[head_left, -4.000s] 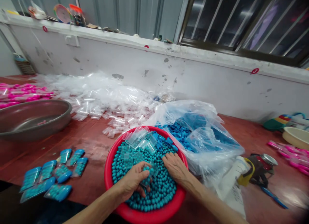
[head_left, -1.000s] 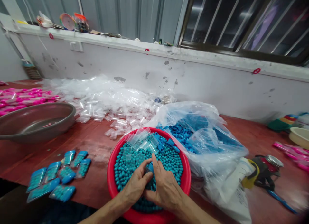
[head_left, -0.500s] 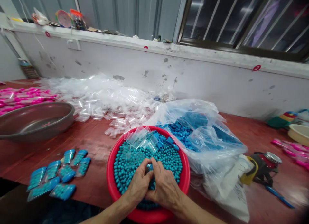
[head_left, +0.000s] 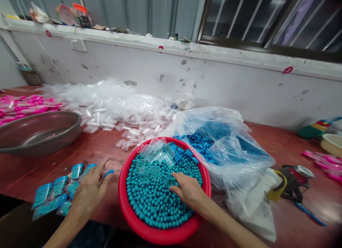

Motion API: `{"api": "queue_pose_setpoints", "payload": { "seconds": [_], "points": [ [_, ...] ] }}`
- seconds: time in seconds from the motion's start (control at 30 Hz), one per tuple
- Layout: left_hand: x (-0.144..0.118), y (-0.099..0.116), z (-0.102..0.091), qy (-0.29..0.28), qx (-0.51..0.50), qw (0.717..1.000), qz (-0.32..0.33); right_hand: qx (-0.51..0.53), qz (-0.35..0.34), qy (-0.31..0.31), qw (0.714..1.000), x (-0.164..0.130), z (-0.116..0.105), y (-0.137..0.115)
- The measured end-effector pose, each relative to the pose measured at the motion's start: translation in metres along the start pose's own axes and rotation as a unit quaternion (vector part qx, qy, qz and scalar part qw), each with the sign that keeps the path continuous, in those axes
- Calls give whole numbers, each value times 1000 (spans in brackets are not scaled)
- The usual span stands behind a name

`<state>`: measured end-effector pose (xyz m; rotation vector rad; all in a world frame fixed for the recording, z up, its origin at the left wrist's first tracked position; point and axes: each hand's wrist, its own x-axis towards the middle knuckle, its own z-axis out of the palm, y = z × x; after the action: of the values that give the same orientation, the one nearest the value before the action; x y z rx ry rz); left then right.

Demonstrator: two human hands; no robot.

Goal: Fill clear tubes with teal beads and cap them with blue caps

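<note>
A red basin [head_left: 125, 212] full of turquoise beads [head_left: 155, 201] stands at the table's near edge. Small clear packets [head_left: 155, 151] and a few blue caps [head_left: 184, 155] lie on the beads at its far side. My right hand [head_left: 188, 191] rests palm down on the beads with fingers apart and nothing visibly in it. My left hand [head_left: 89, 191] is outside the basin, over a group of bead-filled, blue-capped packets [head_left: 50, 196] on the red table. It pinches one capped packet [head_left: 107, 174] between thumb and fingers.
A clear bag of blue caps [head_left: 213, 144] leans behind the basin on the right. A heap of empty clear packets [head_left: 114, 105] lies along the wall. A grey metal basin [head_left: 40, 130] and pink packets [head_left: 24, 105] are at left; a jar and tool [head_left: 294, 180] at right.
My hands were together over the beads, working on one packet. My left hand has since swung left out of the basin with the capped packet, and my right hand stays on the beads.
</note>
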<state>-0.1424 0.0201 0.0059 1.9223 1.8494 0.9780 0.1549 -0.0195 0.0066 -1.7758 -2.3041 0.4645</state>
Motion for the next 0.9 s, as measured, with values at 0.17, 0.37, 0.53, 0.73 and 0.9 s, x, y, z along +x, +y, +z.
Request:
{"api": "queue_pose_setpoints", "payload": {
  "seconds": [0.17,0.37,0.53,0.73,0.9],
  "points": [
    [-13,27,18,-7,2,993,119,-103,6,-30,994,12,14,-14],
    [-25,70,63,-213,28,962,170,-138,-27,-37,989,11,17,-6],
    [-9,75,85,-287,56,944,153,-7,-109,-34,993,5,-3,12],
    [7,80,97,-286,-12,948,136,-158,-15,-59,986,-2,-15,15],
    [8,79,108,-283,-28,949,134,-169,-1,-122,978,10,9,-3]
  ]
}}
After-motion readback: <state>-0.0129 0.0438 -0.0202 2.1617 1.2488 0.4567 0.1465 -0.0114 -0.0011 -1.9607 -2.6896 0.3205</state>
